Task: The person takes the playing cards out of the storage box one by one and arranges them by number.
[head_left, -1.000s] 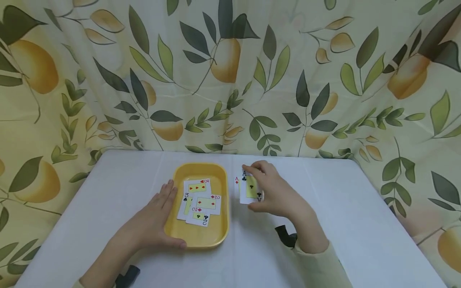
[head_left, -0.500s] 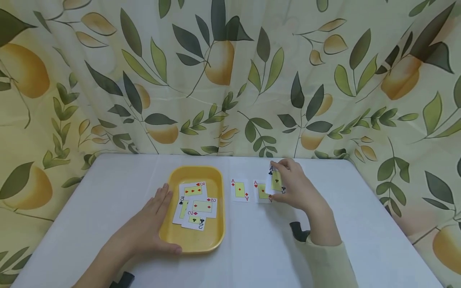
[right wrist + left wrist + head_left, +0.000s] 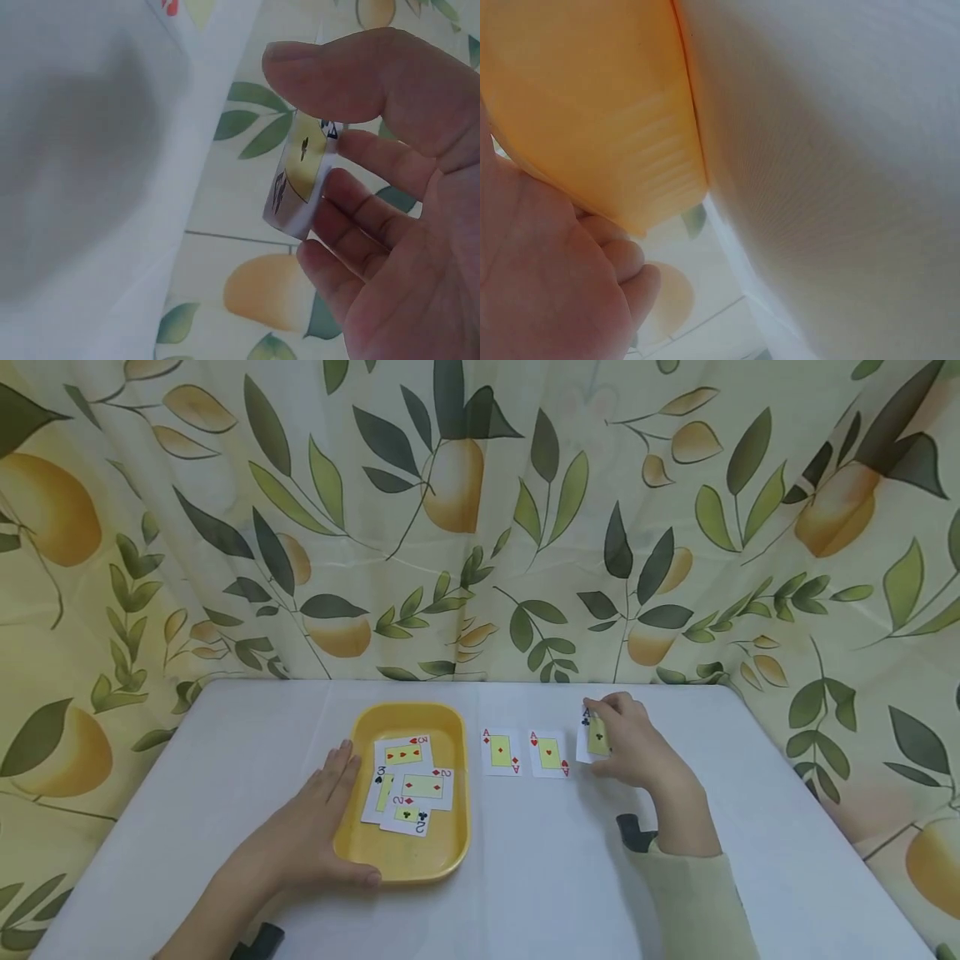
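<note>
My right hand [image 3: 641,747] pinches the ace of clubs [image 3: 595,739] between thumb and fingers over the right half of the table. In the right wrist view this playing card [image 3: 300,169] looks slightly bowed between the thumb and fingers. To its left lie the ace of hearts [image 3: 549,753] and the ace of diamonds [image 3: 500,753], side by side and face up. With fingers extended, my left hand [image 3: 315,827] rests along the left side of a yellow tray [image 3: 401,864]. Its palm and curved fingertips show beside the tray wall [image 3: 592,112] in the left wrist view.
Inside the tray several face-up cards overlap, among them a three of hearts [image 3: 402,752], a two of diamonds [image 3: 423,787] and a two of clubs [image 3: 407,818]. A white cloth [image 3: 525,877] covers the table. Behind its far edge hangs a fruit-patterned curtain [image 3: 555,552].
Carrying the ace of clubs, my right hand has moved right, uncovering first the ace of diamonds and then the ace of hearts. My left hand stays at the tray.
</note>
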`<state>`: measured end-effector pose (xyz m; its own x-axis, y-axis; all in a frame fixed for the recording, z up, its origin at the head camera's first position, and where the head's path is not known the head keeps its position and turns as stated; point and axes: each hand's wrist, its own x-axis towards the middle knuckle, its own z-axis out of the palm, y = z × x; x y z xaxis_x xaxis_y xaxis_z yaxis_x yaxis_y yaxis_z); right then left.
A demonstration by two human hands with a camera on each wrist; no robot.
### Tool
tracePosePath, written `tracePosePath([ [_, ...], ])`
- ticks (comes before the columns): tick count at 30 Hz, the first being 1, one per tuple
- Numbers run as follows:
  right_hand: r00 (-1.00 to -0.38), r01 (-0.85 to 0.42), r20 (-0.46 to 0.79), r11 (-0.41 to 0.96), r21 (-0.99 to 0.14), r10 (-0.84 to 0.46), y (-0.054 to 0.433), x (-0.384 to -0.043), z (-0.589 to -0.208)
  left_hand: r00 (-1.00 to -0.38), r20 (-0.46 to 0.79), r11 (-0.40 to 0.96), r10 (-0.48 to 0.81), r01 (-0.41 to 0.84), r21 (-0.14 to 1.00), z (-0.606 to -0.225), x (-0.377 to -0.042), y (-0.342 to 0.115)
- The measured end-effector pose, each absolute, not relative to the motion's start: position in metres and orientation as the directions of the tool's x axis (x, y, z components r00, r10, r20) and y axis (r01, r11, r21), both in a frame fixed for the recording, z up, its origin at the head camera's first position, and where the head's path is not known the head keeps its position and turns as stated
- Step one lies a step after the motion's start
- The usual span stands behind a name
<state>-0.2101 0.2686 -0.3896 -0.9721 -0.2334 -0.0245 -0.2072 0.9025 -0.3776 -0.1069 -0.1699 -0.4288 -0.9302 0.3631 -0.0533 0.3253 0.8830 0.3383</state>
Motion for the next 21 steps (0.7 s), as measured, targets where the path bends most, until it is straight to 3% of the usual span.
tracePosePath([
  [21,-0.964,-0.148,-0.153,0.919,-0.364,-0.216,0.281,-0.222,-0.418,-0.935,-0.077,0.888,0.347,0.302,0.347,-0.431,-0.109,-0.171],
])
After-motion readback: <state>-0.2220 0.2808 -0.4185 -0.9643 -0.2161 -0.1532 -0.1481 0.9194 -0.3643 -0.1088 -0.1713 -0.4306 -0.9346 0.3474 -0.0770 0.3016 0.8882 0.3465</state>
